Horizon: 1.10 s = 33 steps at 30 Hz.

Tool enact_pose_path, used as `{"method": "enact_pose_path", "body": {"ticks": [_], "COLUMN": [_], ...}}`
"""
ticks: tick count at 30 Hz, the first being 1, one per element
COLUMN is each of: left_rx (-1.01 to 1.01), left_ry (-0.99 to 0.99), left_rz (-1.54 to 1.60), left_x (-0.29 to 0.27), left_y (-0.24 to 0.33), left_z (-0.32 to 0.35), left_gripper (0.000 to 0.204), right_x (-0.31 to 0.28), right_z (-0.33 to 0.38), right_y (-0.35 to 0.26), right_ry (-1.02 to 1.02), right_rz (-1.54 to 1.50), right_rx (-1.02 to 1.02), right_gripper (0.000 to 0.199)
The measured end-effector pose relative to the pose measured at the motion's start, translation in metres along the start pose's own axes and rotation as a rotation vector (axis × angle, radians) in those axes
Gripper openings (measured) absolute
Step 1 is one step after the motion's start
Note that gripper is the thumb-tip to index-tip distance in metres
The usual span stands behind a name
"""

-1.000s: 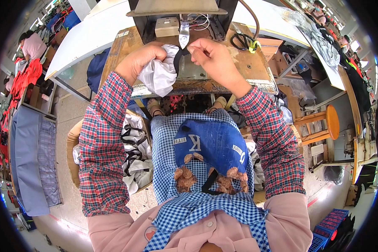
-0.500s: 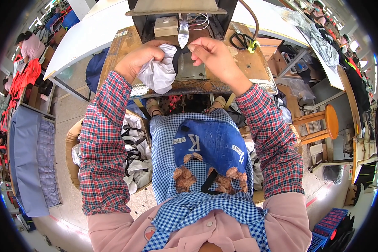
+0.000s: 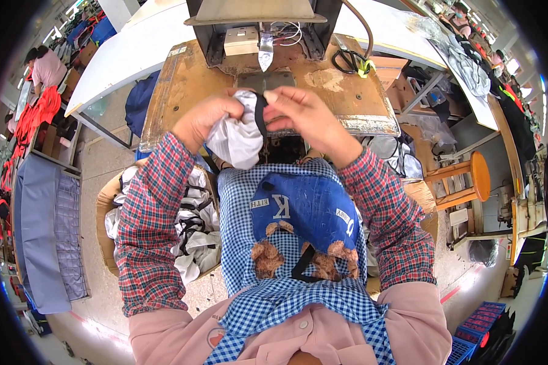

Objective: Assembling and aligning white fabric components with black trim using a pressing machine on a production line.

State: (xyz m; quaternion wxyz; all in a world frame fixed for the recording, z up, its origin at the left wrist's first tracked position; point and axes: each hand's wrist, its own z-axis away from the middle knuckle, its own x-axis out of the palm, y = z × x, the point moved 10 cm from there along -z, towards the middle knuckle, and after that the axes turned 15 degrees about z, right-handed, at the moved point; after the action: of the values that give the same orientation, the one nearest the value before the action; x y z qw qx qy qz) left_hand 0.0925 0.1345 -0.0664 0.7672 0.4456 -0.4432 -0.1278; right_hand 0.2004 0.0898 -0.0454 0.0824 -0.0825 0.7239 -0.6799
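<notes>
A bunched white cloth piece [image 3: 236,143] with a black edging [image 3: 260,113] hangs over the near edge of the worn wooden worktable [image 3: 186,76]. My left hand [image 3: 210,117] is closed around its upper left part. At the black edging, my right hand [image 3: 307,115] pinches with thumb and forefinger, the other fingers curled. Beyond both hands, a pointed metal tip [image 3: 265,52] points down from the machine [image 3: 256,12] over a metal plate [image 3: 274,79]. The cloth's underside and part of my left fingers are hidden.
Black-handled scissors [image 3: 350,61] with a yellow tie lie at the table's right. Below left, a cardboard box [image 3: 106,243] holds several white cloth pieces with black edging. A wooden stool [image 3: 480,176] stands at right, and white tables [image 3: 119,64] flank the machine.
Both hands have come back toward me from under the metal tip, bringing the white cloth to the table's near edge. The right hand now meets the black edging.
</notes>
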Motion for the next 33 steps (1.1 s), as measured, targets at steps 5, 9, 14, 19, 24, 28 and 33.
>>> {"method": "enact_pose_path", "body": {"ticks": [5, 9, 14, 19, 24, 28, 33], "left_rx": [0.107, 0.587, 0.747, 0.525, 0.534, 0.317, 0.355], "left_ry": [0.021, 0.290, 0.392, 0.304, 0.060, 0.029, -0.022], "left_rz": [-0.261, -1.087, -1.284, -1.202, -1.082, -0.780, -0.962], "left_x": [0.017, 0.061, 0.107, 0.092, 0.090, 0.069, 0.069], "left_y": [-0.006, 0.025, 0.001, -0.001, 0.006, -0.015, -0.005], "left_z": [0.027, 0.083, 0.109, 0.104, 0.097, 0.082, 0.077], "left_gripper": [0.043, 0.056, 0.053, 0.035, 0.020, 0.017, 0.018], "right_x": [0.028, 0.023, 0.039, 0.038, 0.030, 0.029, 0.015], "right_z": [0.024, 0.032, 0.046, 0.057, 0.061, 0.061, 0.055], "right_y": [0.007, 0.016, 0.017, 0.000, -0.005, -0.005, -0.006], "right_ry": [0.004, 0.070, 0.034, -0.084, -0.147, -0.175, -0.049], "right_rz": [-0.245, -0.110, 0.027, 0.237, 0.152, 0.166, 0.289], "right_rx": [0.009, 0.058, 0.061, 0.035, 0.098, 0.108, 0.026], "right_gripper": [0.024, 0.021, 0.022, 0.024, 0.026, 0.026, 0.023]}}
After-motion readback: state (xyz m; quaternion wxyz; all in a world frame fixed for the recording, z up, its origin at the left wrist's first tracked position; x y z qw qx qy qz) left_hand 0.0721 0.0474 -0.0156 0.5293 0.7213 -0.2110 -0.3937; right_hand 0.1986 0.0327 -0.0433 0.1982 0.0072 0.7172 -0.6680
